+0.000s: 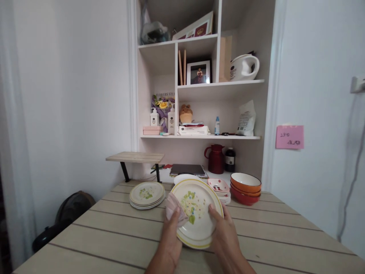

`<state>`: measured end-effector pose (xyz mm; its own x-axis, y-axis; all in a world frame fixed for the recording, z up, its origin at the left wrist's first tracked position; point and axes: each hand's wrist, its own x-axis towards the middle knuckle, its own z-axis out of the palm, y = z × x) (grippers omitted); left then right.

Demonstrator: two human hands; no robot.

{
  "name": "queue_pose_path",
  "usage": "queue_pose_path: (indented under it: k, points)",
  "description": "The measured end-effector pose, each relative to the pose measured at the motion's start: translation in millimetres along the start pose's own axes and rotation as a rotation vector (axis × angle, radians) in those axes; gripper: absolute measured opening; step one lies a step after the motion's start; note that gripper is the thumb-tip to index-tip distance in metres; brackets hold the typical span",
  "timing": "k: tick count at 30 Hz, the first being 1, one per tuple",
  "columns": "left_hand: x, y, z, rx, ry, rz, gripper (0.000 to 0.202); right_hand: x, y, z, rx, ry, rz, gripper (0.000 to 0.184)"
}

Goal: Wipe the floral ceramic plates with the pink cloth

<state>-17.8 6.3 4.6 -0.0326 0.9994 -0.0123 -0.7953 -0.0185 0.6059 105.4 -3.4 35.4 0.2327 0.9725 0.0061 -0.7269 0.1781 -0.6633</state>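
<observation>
1. the left hand (172, 232) pinches a thin, crumpled pinkish cloth (173, 210) against the left side of the plate (197, 203); the right hand (224, 228) grips its right rim, thumb on the face.
2. this plate is round, glossy and yellow-rimmed, with green leaves and small flowers, tilted up between both hands above the slatted table (114, 236).
3. behind the bouquet (163, 104), lettering (164, 94) reads "flowers stu" (the rest is hidden); the pink note's (290, 137) handwriting is unclear.

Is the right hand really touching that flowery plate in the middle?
Touching. The head view shows the right hand gripping the plate at its right edge, its thumb lying over the front.
</observation>
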Motion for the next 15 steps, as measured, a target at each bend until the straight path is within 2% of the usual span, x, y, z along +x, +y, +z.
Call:
queue_pose_path:
  k: [5, 8, 15]
  points:
    - [-0.4, -2.1, 0.1, 0.005, -0.009, -0.024, 0.069, 2.1, 2.7, -0.2, 0.009, -0.021, -0.005, 0.085]
    - [0.2, 1.3, -1.2, 0.018, 0.018, 0.011, 0.07, 7.5, 0.0, -0.8, -0.03, -0.094, 0.054, 0.082]
    - [-3.8, 31.7, -2.5, 0.089, -0.001, 0.112, 0.071, 11.0, -31.6, -4.7, -0.226, -0.331, 0.238, 0.085]
